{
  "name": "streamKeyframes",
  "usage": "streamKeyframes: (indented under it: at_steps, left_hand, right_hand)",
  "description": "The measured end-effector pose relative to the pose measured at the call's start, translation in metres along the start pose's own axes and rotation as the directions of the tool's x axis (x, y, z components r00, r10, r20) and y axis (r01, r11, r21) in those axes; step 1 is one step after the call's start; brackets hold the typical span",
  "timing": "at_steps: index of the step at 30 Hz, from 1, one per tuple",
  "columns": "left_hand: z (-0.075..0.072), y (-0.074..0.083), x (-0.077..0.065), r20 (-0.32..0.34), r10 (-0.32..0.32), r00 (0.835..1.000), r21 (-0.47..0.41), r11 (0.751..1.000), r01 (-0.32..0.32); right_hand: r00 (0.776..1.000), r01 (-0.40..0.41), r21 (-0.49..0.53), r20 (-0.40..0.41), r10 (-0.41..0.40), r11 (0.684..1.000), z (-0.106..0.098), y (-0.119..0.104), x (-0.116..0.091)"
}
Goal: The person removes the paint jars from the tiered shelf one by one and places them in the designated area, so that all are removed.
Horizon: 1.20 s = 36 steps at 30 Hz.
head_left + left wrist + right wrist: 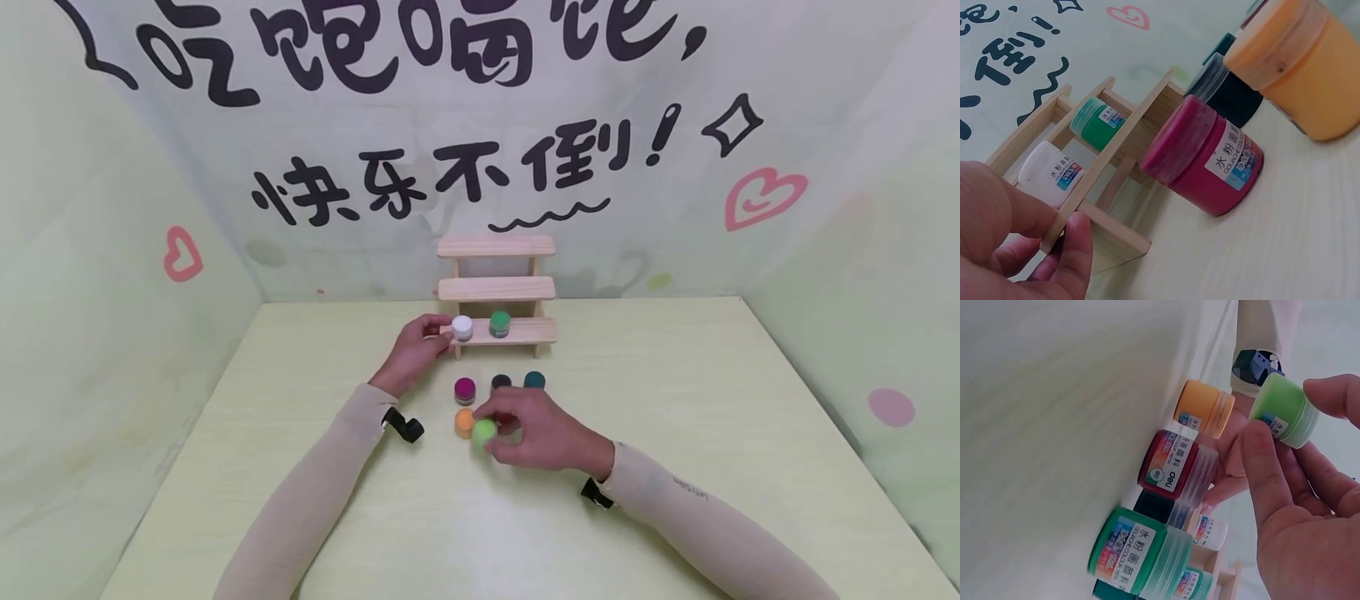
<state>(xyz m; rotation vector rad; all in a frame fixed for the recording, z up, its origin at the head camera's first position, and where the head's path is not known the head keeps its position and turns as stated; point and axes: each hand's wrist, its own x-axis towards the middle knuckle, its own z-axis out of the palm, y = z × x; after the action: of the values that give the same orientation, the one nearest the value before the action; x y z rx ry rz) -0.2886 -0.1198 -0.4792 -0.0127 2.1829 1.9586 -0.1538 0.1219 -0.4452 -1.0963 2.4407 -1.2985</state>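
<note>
My right hand (540,429) pinches a light green paint jar (1282,412) between thumb and fingers, lifted beside the orange paint jar (465,423). At the left end of a three-tier wooden display rack (517,289), my left hand (417,350) grips the lowest board, with fingers above and below its edge in the left wrist view. Close by these fingers a white paint jar (1052,174) stands on that board. A green paint jar (1097,123) sits farther right on the same tier.
In front of the rack stand a magenta paint jar (465,390), a dark jar (501,382) and a teal jar (535,380). The right wrist view also has a dark red jar (1172,465) and a larger-looking green jar (1132,550). A printed cloth wall (375,258) rises behind the rack.
</note>
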Motion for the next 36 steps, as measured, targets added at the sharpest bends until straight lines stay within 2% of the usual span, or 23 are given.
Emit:
streamKeyframes:
  at_steps: [7,16,20,23,26,36]
  left_hand:
    - [0.000,0.001,0.000,0.006,-0.011,1.000,0.016,1.000,0.011]
    - [0.002,0.000,0.001,0.003,-0.023,1.000,0.031,0.999,0.023]
    - [0.000,0.000,0.000,-0.007,-0.034,0.999,0.055,0.998,0.034]
    - [0.000,0.001,0.000,-0.006,-0.024,1.000,0.057,0.998,0.024]
    - [0.001,0.001,-0.001,-0.002,-0.015,1.000,0.045,0.999,0.015]
    - [0.001,0.002,-0.003,-0.012,-0.011,1.000,0.023,1.000,0.012]
  right_hand:
    - [0.998,-0.040,-0.032,0.039,0.041,0.999,0.004,-0.002,-0.003]
    - [0.986,-0.094,-0.074,0.134,0.103,0.993,0.012,-0.005,0.000]
    - [0.985,-0.061,-0.146,0.154,0.083,0.987,0.017,-0.005,0.003]
    - [0.986,-0.026,-0.229,0.157,0.063,0.973,0.020,-0.005,0.004]
    - [0.984,-0.026,-0.282,0.164,0.075,0.959,0.024,-0.004,0.004]
    - [0.979,-0.052,-0.346,0.169,0.116,0.937,0.028,-0.013,0.008]
